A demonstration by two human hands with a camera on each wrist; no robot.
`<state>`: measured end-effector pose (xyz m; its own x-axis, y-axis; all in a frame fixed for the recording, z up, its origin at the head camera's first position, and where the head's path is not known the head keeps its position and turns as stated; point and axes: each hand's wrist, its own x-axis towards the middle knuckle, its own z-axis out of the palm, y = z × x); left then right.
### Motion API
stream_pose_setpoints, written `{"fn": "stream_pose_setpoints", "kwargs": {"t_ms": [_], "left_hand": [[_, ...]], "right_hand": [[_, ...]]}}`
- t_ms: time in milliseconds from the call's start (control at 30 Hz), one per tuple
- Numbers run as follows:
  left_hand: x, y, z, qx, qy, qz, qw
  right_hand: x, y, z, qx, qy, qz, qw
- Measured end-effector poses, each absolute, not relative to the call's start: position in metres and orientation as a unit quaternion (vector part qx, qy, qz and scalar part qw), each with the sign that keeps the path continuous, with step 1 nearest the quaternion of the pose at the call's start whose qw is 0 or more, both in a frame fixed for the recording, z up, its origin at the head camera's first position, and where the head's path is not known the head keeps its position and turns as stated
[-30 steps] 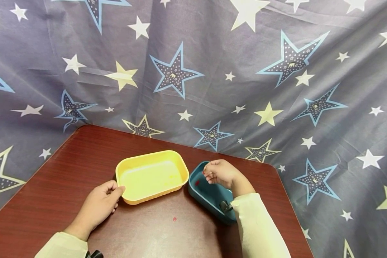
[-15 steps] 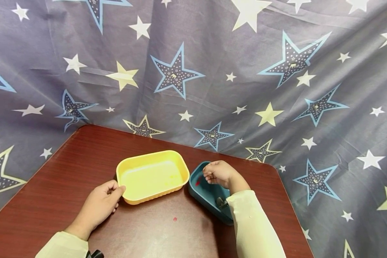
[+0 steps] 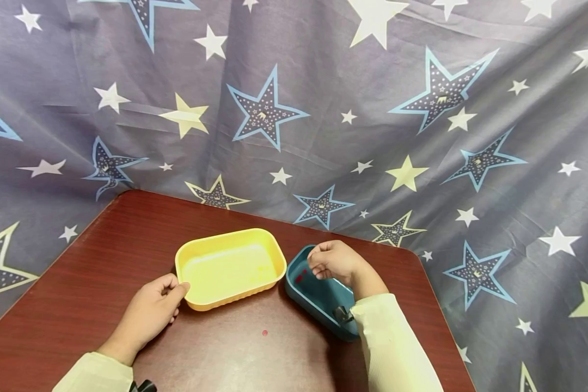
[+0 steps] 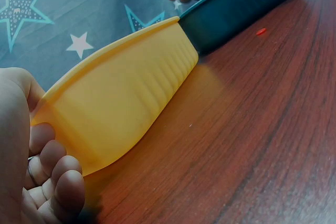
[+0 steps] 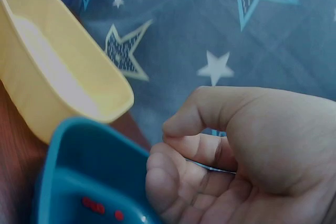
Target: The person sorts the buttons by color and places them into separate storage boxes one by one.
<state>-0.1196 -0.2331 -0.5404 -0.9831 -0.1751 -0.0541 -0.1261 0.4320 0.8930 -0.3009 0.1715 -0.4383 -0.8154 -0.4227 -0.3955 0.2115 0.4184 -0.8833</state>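
My left hand (image 3: 154, 305) pinches the near-left rim of a yellow plastic tub (image 3: 230, 267), thumb over the edge and the other fingers curled outside the wall. Over the far end of a dark teal tub (image 3: 306, 305) hovers my right hand (image 3: 338, 264), its thumb meeting the index finger and the rest curled. Nothing shows between those fingertips in the right wrist view. Below it, several small red discs (image 5: 94, 205) lie on the teal tub's floor. Another small red disc (image 3: 265, 332) lies on the table in front of the tubs.
The two tubs stand side by side on a reddish-brown wooden table (image 3: 215, 354). A few small yellow pieces (image 3: 263, 268) show faintly inside the yellow tub. A grey star-patterned curtain (image 3: 323, 163) hangs right behind the table and along its right side.
A red disc at my right fingertips has dropped into the teal tub beside the others. My right forearm shifted left a little, then back right. My left hand keeps its grip.
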Motion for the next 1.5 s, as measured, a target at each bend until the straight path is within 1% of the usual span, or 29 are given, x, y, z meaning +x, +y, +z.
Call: {"fn": "stream_pose_setpoints", "kwargs": {"t_ms": [233,400,533,767,1067,1333,1500], "left_hand": [[-0.119,-0.233,-0.54,0.086,-0.844,-0.529,0.028],[-0.119,-0.233,-0.54,0.084,-0.845,-0.527,0.03],[-0.119,-0.233,-0.541,0.083,-0.847,-0.524,0.031],[-0.119,-0.232,-0.541,0.085,-0.846,-0.526,0.026],[-0.119,-0.233,-0.542,0.086,-0.847,-0.524,0.026],[-0.12,-0.233,-0.542,0.087,-0.848,-0.522,0.024],[-0.12,-0.233,-0.541,0.086,-0.847,-0.524,0.025]], "right_hand": [[-0.272,0.158,-0.415,-0.142,0.817,-0.474,0.296],[-0.246,0.144,-0.411,-0.191,0.828,-0.433,0.3],[-0.224,0.13,-0.42,-0.22,0.839,-0.407,0.284],[-0.191,0.11,-0.45,-0.247,0.875,-0.334,0.25],[-0.18,0.103,-0.48,-0.261,0.909,-0.254,0.204],[-0.175,0.098,-0.492,-0.298,0.919,-0.206,0.156],[-0.174,0.097,-0.494,-0.299,0.922,-0.197,0.146]]}}
